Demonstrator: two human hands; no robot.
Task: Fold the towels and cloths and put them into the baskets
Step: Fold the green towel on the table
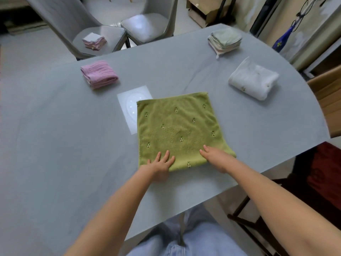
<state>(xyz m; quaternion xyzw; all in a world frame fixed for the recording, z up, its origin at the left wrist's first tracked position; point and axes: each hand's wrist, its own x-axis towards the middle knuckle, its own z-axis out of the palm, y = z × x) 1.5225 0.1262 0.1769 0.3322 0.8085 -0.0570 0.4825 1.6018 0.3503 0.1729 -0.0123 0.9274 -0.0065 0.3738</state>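
A green towel (pixel 177 126) with small embroidered figures lies flat on the grey table (pixel 64 135), folded along its near edge. My left hand (pixel 160 167) rests on its near left corner with fingers spread and straight. My right hand (pixel 215 157) lies flat on the near right part of the towel. A folded pink cloth (pixel 99 73) sits at the far left. At the far right lies a folded white towel (pixel 253 81). Behind it stands a stack of pale folded cloths (pixel 225 41). No basket is in view.
Two grey chairs stand beyond the table; the left one (pixel 110 32) carries a small folded pink-and-white cloth (pixel 94 41). A white sheet (pixel 129 106) lies under the green towel's left edge. Cardboard boxes (pixel 204 12) stand at the back. A dark chair (pixel 313 182) is at my right.
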